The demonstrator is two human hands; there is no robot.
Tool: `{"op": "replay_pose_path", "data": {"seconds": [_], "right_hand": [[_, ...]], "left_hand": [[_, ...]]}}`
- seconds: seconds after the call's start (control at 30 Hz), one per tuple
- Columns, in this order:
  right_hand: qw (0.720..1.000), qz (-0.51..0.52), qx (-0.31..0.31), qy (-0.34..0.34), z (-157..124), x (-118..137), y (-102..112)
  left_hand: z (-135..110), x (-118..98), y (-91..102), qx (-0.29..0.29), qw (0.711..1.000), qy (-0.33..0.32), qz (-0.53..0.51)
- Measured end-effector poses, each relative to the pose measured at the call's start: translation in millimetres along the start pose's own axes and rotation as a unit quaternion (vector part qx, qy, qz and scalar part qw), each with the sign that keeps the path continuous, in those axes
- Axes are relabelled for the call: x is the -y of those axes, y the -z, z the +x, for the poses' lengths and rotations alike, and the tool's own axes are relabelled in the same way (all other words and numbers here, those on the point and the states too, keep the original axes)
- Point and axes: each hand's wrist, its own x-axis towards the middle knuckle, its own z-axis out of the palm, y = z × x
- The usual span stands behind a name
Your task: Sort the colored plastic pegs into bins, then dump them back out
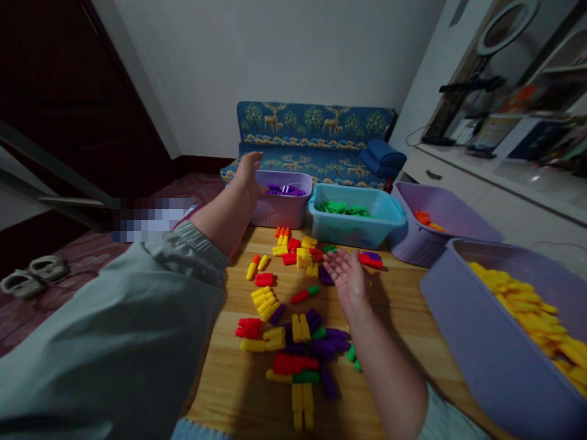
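My left hand [247, 172] reaches out over the near rim of a purple bin [280, 211] that holds purple pieces [285, 190]; its fingers look spread and nothing shows in them. My right hand [349, 278] hovers palm up and open above the wooden table [403, 305], among loose plastic pieces. A red and purple piece [370, 260] lies just right of its fingers. A scatter of yellow, red, purple, green and orange pieces [293, 318] covers the table between my arms.
A blue bin [355, 227] holds green pieces. A purple bin [440, 217] to its right holds orange ones. A large purple bin [477, 342] at the right has yellow pieces. A patterned blue sofa [316, 137] stands behind; shoes [34, 275] lie on the floor, left.
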Motion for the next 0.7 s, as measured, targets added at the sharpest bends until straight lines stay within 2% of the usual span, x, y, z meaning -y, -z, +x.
{"op": "replay_pose_path", "data": {"seconds": [0.07, 0.13, 0.17, 0.23, 0.3, 0.37, 0.4, 0.5, 0.57, 0.63, 0.7], "right_hand": [[1.000, -0.001, 0.005, 0.003, -0.1, -0.7, 0.2], [1.000, 0.000, 0.012, 0.006, -0.2, -0.8, 0.0], [1.000, -0.001, 0.013, 0.006, -0.2, -0.6, -0.2], [1.000, -0.004, 0.016, 0.005, 0.1, -0.3, -0.8], [1.000, -0.012, 0.019, 0.001, 0.7, -0.4, -1.2], [1.000, -0.020, 0.022, -0.003, 1.4, -1.1, -1.0], [0.999, -0.022, 0.023, -0.004, 1.6, -1.7, -0.8], [0.999, -0.027, 0.027, -0.002, 1.8, -3.0, 0.3], [0.999, -0.029, 0.031, 0.002, 1.3, -3.2, 1.0], [0.999, -0.033, 0.035, 0.004, 0.7, -2.9, 1.6], [0.998, -0.040, 0.043, 0.001, 0.3, -2.5, 1.9]], "left_hand": [[-18.6, 2.4, -2.0, -0.025, 0.997, 0.064, -0.046], [-43.3, 10.8, -1.1, -0.002, 0.994, 0.074, -0.076], [-56.8, 18.1, 1.2, 0.028, 0.994, 0.063, -0.080], [-83.2, 38.2, 9.1, 0.065, 0.997, 0.026, -0.016], [-105.4, 62.6, 18.0, 0.061, 0.991, -0.031, 0.117], [-120.3, 86.0, 23.5, 0.052, 0.962, -0.086, 0.255], [-124.6, 96.0, 24.1, 0.059, 0.938, -0.104, 0.326], [-124.5, 116.0, 17.7, 0.109, 0.850, -0.135, 0.497], [-116.2, 121.6, 10.5, 0.134, 0.798, -0.146, 0.569], [-104.9, 123.9, 5.0, 0.139, 0.767, -0.146, 0.609], [-94.2, 125.3, 2.8, 0.143, 0.756, -0.140, 0.623]]}}
